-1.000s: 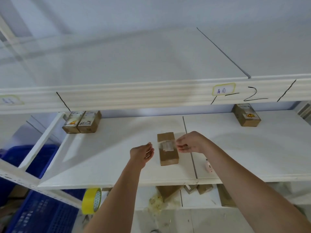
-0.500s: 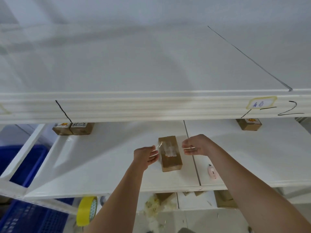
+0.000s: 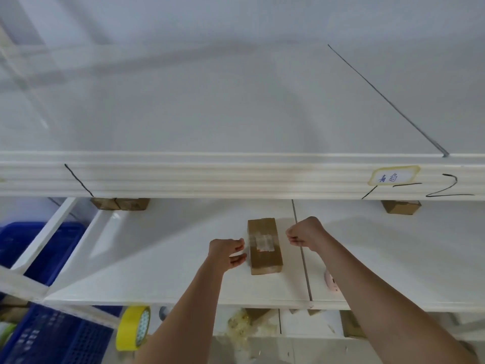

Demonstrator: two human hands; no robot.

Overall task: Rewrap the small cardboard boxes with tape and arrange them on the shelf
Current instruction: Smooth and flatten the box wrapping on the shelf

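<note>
A small brown cardboard box (image 3: 264, 245) lies flat on the white middle shelf (image 3: 162, 258), its long side running away from the camera, just left of the seam (image 3: 301, 253) between two shelf boards. A strip of clear tape (image 3: 262, 242) crosses its top face. The person's left hand (image 3: 225, 254) hovers just beside the box's left edge, fingers loosely curled toward it and gripping nothing; whether the fingertips touch the cardboard or the tape end cannot be told. The right hand (image 3: 305, 233) hangs just off the box's right edge, over the seam, its fingers curled into a loose fist; whether it pinches a tape end cannot be made out.

Farther back on the same shelf, two more boxes (image 3: 120, 204) sit side by side at the left, half hidden under the upper shelf's front rail (image 3: 210, 177), and a single box (image 3: 401, 207) sits at the right. A small pink object (image 3: 331, 282) lies near the shelf's front edge, partly behind the right forearm. The rail carries a handwritten label (image 3: 392, 176) and black marker strokes. Below the shelf, a roll of yellow tape (image 3: 133, 328) stands on edge, beside blue plastic crates (image 3: 52, 337) at the lower left.
</note>
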